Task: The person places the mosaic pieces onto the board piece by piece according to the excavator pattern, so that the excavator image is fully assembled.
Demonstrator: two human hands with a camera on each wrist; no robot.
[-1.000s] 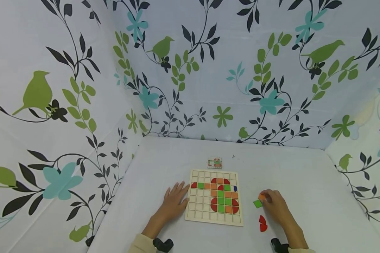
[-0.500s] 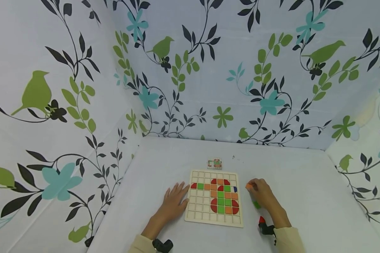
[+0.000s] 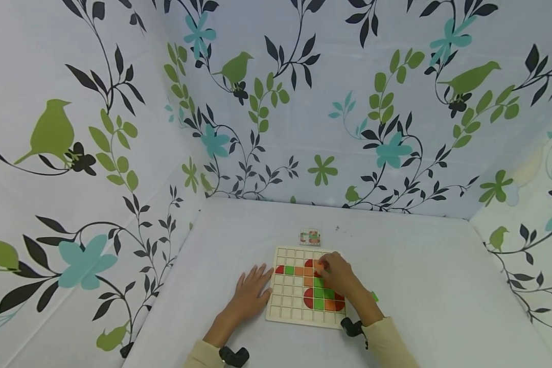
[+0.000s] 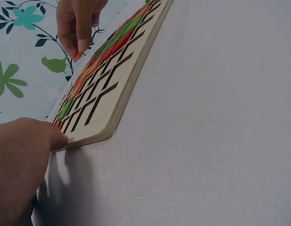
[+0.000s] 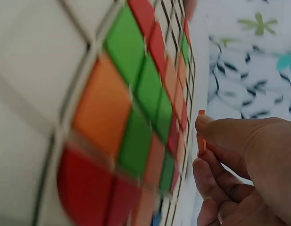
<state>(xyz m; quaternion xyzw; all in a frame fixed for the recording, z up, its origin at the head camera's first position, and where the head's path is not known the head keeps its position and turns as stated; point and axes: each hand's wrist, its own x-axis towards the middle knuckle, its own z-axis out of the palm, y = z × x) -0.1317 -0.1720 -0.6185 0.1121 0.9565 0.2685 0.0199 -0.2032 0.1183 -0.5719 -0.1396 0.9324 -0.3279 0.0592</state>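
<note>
My right hand (image 3: 341, 276) is over the upper right part of a wooden grid board (image 3: 282, 309), pinching a small orange square tile (image 5: 201, 136) between thumb and fingers. In the right wrist view the tile stands on edge, apart from the board's surface. Red, green and orange pieces fill several cells; my right hand hides some of them. My left hand (image 3: 250, 295) lies flat on the table with spread fingers, its fingertips at the board's left edge. In the left wrist view its thumb (image 4: 58, 137) touches the board's corner.
A small pattern card (image 3: 310, 236) lies behind the board. One green tile (image 3: 374, 296) shows beside my right forearm, to the board's right. Patterned cloth walls (image 3: 267, 102) enclose the white table (image 3: 423, 266) at the back and sides.
The right hand has carried the orange tile leftward from the table to over the board. Its forearm now covers the loose red pieces. The left hand has stayed in place.
</note>
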